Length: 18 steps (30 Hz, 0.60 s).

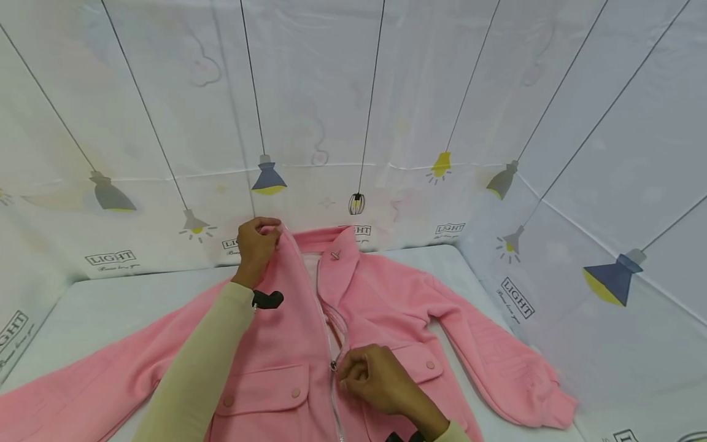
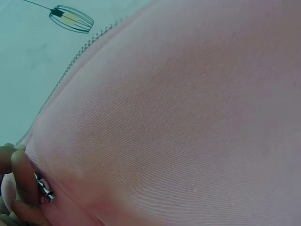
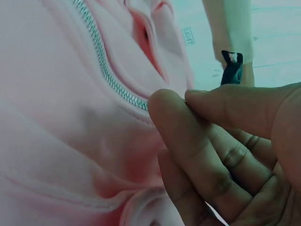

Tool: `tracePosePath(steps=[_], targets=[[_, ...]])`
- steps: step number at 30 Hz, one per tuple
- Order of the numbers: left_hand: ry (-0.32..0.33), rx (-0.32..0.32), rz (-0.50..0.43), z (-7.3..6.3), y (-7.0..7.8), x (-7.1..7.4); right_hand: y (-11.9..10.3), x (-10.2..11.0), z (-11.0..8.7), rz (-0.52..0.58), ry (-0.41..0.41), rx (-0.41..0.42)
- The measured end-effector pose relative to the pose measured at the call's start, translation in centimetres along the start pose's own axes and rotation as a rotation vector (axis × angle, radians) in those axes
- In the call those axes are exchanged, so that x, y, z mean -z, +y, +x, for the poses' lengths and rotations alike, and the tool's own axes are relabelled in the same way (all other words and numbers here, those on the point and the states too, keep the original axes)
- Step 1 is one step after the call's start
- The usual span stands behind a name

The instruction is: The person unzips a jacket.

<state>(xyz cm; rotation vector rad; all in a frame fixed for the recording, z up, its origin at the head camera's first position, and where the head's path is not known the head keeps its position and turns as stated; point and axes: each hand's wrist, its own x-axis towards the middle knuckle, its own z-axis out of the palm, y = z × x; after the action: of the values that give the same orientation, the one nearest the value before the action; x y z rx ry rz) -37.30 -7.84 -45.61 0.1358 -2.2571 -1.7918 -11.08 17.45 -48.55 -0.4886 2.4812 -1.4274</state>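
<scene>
A pink zip-up jacket (image 1: pixel 284 337) lies front up, its zipper parted at the top and joined lower down. My left hand (image 1: pixel 256 248) pinches the collar's left corner and lifts that front edge; a small metal piece (image 2: pixel 44 188) shows beside its fingers in the left wrist view. Low on the front, my right hand (image 1: pixel 381 377) has thumb and forefinger pinched at the zipper pull, right beside the metal slider (image 1: pixel 334 365). In the right wrist view these fingertips hide the slider, and a curve of zipper teeth (image 3: pixel 106 70) runs up from them.
The jacket is spread over a white-covered table (image 1: pixel 138 288). Behind and to the right hang white sheets (image 1: pixel 331 110) printed with lamps. Both sleeves reach outward, the right-hand sleeve (image 1: pixel 497 356) near the table's side edge. Flap pockets (image 1: pixel 265 390) with buttons sit on the front.
</scene>
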Motion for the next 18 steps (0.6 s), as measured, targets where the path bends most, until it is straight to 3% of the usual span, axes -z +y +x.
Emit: tracePosePath(steps=[10, 18], targets=[[0.039, -0.034, 0.031, 0.7, -0.3, 0.0, 0.5, -0.9, -0.4, -0.02, -0.029, 0.055], [0.023, -0.014, 0.065, 0.8, -0.4, 0.1, 0.6, -0.8, -1.8, 0.064, -0.099, -0.042]])
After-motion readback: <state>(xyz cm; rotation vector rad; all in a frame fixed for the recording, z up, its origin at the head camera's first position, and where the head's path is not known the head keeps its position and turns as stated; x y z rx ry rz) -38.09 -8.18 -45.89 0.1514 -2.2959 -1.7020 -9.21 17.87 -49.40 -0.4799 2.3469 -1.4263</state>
